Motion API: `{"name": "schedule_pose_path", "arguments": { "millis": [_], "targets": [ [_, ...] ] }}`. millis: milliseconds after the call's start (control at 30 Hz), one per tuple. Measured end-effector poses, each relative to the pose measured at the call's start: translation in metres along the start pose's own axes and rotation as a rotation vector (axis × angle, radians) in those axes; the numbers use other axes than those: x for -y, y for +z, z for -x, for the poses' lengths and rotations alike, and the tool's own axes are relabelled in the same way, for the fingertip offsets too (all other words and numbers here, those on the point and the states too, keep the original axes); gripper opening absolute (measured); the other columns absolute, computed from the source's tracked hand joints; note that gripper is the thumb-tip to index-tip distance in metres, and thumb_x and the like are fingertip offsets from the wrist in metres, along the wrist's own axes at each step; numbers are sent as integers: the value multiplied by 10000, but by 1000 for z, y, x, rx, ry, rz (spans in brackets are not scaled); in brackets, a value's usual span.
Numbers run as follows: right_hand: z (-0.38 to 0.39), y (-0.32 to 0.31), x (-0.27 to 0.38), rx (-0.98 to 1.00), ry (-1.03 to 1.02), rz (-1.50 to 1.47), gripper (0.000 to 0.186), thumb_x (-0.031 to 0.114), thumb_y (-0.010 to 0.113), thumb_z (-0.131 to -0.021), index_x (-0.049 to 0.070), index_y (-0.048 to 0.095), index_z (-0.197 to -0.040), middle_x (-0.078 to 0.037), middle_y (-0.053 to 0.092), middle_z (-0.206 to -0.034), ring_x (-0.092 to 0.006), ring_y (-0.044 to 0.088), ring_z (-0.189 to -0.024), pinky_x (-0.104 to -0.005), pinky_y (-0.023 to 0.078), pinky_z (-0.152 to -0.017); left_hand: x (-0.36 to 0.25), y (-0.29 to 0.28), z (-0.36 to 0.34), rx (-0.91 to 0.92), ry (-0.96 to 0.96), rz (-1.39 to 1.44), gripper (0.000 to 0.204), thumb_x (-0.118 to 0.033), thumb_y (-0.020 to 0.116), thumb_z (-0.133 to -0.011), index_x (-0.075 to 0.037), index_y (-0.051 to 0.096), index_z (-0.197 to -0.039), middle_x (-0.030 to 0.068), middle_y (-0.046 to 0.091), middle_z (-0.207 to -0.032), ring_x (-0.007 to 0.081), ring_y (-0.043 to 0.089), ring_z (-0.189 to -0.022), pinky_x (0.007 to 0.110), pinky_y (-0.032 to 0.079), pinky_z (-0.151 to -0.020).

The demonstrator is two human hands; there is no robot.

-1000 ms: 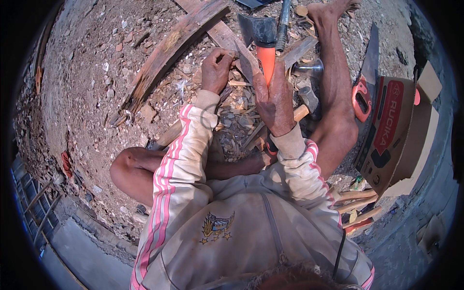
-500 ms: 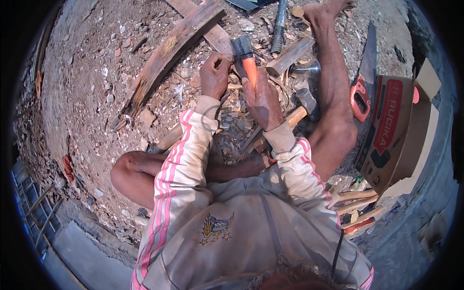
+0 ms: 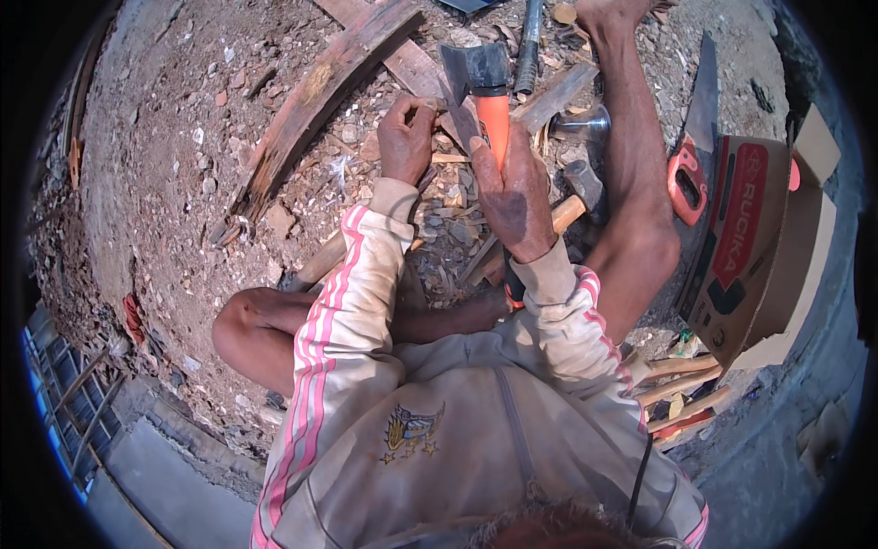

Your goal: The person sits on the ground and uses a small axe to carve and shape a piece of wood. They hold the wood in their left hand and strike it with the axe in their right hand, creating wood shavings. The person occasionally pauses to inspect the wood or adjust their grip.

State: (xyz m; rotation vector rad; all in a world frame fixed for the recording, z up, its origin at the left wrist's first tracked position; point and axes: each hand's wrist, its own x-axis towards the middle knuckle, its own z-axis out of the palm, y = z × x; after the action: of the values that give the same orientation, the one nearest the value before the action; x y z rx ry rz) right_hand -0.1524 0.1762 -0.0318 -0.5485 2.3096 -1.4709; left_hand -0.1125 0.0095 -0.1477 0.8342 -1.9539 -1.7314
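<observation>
My right hand [image 3: 512, 192] is closed around the orange handle of a tool [image 3: 492, 119] with a broad dark metal head [image 3: 476, 66], raised in front of me. Just left of it, my left hand [image 3: 407, 142] is closed in a pinch at a flat plank [image 3: 421, 69] on the rubble; what its fingers hold is too small to make out. A weathered timber piece [image 3: 320, 91] lies beyond it, on the left. To the right are a short wooden piece [image 3: 562, 89], a shiny metal cylinder [image 3: 581, 123] and a wooden-handled hammer [image 3: 581, 183].
My bare legs frame the work area. Right of my right leg lie a handsaw with a red handle [image 3: 686, 183], an open cardboard box [image 3: 768, 274] and several wooden handles [image 3: 681, 389]. A metal pipe [image 3: 528, 50] lies at the top. Grey concrete [image 3: 155, 471] borders the lower left.
The tool in my right hand dipped lower and nearer my left hand half a second ago, and is now lifted higher again. My left hand has moved only slightly.
</observation>
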Motion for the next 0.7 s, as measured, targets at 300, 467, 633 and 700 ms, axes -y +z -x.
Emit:
{"name": "schedule_pose_path", "arguments": {
  "millis": [300, 467, 633, 700],
  "targets": [
    [-1, 1, -14, 66, 36, 57, 318, 199, 571, -984, 2, 441, -1198, -343, 645, -851, -548, 636, -823, -601, 468, -668, 4, 3, 2, -4, -26, -27, 157, -153, 630, -1006, -14, 671, -947, 34, 682, -839, 93, 633, -738, 254, 519, -672],
    [3, 13, -32, 119, 95, 138, 347, 210, 575, -983, 0, 458, -1233, -343, 649, -852, -546, 640, -817, -606, 469, -677, -2, 3, 2, 3, -49, -53, 162, -158, 617, -1011, -20, 668, -943, 30, 677, -834, 87, 617, -723, 250, 505, -661],
    [2, 7, -44, 83, 144, -25, 310, 219, 577, -992, 6, 486, -1197, -297, 649, -861, -493, 644, -802, -546, 486, -685, -3, 4, 4, -23, -43, -7, 131, -135, 626, -1001, -18, 678, -973, 22, 667, -819, 93, 611, -728, 258, 500, -673],
    [3, 8, -54, 29, 150, -82, 244, 208, 572, -1004, 13, 511, -1139, -228, 640, -847, -387, 657, -758, -470, 491, -679, -5, -2, 6, 45, 57, -134, 132, -132, 638, -998, -10, 687, -994, 24, 673, -827, 97, 619, -742, 260, 506, -685]
  ]
}}
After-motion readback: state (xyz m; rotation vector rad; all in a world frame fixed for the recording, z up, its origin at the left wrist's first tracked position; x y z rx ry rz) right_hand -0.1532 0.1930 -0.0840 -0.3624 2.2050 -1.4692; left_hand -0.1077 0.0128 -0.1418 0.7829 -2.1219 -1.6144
